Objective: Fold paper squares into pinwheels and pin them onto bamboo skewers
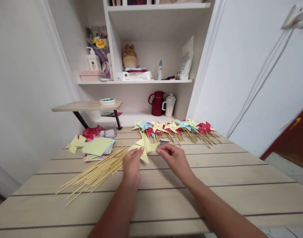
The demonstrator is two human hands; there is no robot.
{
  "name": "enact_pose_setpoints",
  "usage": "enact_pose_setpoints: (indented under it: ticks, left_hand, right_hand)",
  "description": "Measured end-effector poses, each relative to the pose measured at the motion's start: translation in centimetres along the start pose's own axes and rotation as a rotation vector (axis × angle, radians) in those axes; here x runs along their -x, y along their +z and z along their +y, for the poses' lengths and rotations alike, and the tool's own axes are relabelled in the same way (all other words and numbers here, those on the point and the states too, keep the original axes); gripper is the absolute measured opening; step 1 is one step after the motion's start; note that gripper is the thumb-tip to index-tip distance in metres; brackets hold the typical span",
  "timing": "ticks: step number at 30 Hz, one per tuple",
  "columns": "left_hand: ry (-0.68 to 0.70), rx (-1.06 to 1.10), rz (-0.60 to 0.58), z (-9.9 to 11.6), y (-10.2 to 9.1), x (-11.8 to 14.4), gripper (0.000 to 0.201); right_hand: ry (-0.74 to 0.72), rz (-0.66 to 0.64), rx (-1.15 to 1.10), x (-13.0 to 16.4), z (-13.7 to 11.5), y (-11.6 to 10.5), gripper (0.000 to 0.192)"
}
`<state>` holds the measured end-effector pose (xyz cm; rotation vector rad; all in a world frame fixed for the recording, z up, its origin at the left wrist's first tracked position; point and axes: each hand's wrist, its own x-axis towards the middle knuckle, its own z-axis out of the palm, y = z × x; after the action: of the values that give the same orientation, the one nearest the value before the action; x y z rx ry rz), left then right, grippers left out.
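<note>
A pale yellow paper pinwheel [144, 145] is held a little above the slatted table, with my left hand [132, 163] closed on its lower left part, thumb on top. My right hand [173, 158] is closed in a pinch by the tip of the pinwheel's right blade; anything small between those fingertips is hidden. Just behind them is a small greyish item [164, 141], its kind unclear. Left of my left hand lies a loose bundle of thin wooden sticks [99, 172]. Beyond the bundle is a stack of coloured paper squares [98, 147].
Finished pinwheels on sticks [171, 127], in red, yellow and blue, lie along the table's back edge. Yellow [76, 143] and red paper pinwheels [92, 132] sit at the left by a clear container [108, 133]. A small raised shelf [87, 106], red jug [157, 104] and cup [169, 106] stand behind.
</note>
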<state>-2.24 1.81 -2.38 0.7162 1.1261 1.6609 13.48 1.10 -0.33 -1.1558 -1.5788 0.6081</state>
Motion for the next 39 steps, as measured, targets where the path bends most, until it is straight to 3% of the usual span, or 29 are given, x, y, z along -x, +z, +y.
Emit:
enact_pose_setpoints:
  ticks: [5, 14, 20, 39]
  left_hand:
    - [0.014, 0.046, -0.066, 0.3, 0.4, 0.6, 0.034]
    - [0.041, -0.020, -0.119, 0.2, 0.7, 1.0, 0.031]
    - [0.061, -0.058, -0.062, 0.2, 0.7, 0.9, 0.029]
    - [0.064, -0.068, -0.018, 0.6, 1.5, 1.6, 0.024]
  right_hand:
    - [0.035, -0.017, -0.033, 0.2, 0.2, 1.1, 0.023]
    - [0.034, -0.025, -0.086, 0.2, 0.1, 1.1, 0.019]
    - [-0.007, -0.084, -0.059, 0.3, 0.0, 1.0, 0.017]
    - [0.056, -0.024, -0.007, 0.0, 0.5, 0.8, 0.025]
